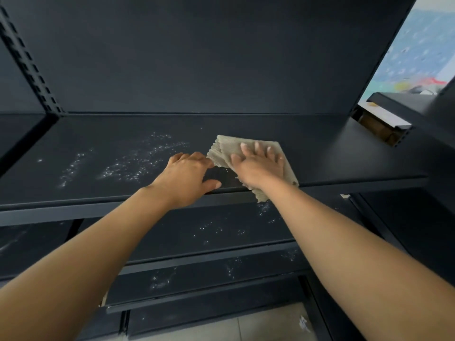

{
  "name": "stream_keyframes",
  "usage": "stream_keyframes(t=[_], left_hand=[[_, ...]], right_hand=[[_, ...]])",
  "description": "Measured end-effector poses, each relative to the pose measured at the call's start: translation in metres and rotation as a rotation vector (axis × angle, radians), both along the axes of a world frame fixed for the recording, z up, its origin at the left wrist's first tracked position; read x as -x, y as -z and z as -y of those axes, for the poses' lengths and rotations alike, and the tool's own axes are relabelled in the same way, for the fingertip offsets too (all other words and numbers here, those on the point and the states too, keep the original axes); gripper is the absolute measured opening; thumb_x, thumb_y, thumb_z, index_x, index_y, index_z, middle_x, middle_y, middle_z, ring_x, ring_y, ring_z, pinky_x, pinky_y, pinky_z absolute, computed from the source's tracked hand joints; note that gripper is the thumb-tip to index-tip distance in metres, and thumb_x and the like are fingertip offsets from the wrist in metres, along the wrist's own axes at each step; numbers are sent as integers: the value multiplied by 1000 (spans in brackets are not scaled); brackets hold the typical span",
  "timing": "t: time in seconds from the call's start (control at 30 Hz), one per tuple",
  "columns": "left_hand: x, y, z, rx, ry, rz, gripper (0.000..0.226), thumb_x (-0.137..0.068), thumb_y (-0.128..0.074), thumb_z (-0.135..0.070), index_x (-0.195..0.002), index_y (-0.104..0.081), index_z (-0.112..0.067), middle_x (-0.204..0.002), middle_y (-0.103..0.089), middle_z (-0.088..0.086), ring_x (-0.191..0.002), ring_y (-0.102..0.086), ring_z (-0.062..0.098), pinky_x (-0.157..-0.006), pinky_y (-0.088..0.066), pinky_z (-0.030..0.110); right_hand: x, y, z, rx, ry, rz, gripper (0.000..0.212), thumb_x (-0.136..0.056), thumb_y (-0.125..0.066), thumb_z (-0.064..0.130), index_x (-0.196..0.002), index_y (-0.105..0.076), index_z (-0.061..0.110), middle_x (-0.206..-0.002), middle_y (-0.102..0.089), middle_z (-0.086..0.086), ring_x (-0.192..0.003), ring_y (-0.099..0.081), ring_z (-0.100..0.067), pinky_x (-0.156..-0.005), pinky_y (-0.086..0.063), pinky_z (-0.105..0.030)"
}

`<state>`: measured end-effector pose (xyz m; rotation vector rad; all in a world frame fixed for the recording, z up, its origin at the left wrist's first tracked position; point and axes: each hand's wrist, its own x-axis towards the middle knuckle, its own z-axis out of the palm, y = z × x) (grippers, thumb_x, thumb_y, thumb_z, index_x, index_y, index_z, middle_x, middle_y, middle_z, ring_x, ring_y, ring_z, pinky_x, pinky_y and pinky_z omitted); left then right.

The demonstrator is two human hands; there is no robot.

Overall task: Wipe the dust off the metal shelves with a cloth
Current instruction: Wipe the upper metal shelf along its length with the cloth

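Right hand (258,163), fingers spread, presses your beige cloth (226,146) flat to catch dust (138,163) | left hand (189,173) rests loose on the metal shelf (344,156), bracing

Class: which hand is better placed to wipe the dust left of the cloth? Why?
Probably right: the right hand lies flat on the cloth beside the dust; the left hand rests on the shelf without cloth.

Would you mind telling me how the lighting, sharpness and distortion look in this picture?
Head view: dim, even light on the dark shelf, so the white dust stands out; right hand and cloth fairly sharp; bright opening at upper right blurred; wide-angle lens bows the shelf edges.
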<state>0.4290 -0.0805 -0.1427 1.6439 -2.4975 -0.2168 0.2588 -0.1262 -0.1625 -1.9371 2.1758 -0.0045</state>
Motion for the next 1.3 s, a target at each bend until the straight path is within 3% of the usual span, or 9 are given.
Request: stream_keyframes(t=[0.7,0.97,1.13,1.3], left_hand=[[-5,9,35,46,-75,-30,56,-87,-51,-49,-133,-44,-18,-135,-46,1,-127,-38,21,-113,-11,34],[-46,18,6,131,-31,-93,54,-88,-50,-48,-131,-47,-16,-135,-46,0,-127,-39,20,-110,-16,28],[-80,22,-2,238,21,-90,63,-84,-33,-57,-124,-55,-14,-126,-55,4,-118,-49,26,-109,-26,36],[-100,29,-1,247,39,-75,59,-89,-28,-52,-125,-53,-14,-127,-54,4,-120,-47,24,-114,-14,37]], right_hand=[[7,7,89,61,-148,-44,60,-94,-13,51,-151,-8,35,-161,0,1,-147,3,-28,-117,4,-49],[-31,4,61,54,-82,-62,59,-95,-10,47,-152,-6,31,-161,1,-3,-147,4,-31,-117,6,-49],[-82,7,24,61,-146,-45,59,-97,-11,50,-152,-5,30,-161,3,-4,-146,6,-34,-116,7,-51],[-75,4,7,62,-105,-44,59,-95,-8,53,-151,-7,37,-161,2,3,-147,3,-28,-117,2,-47]])
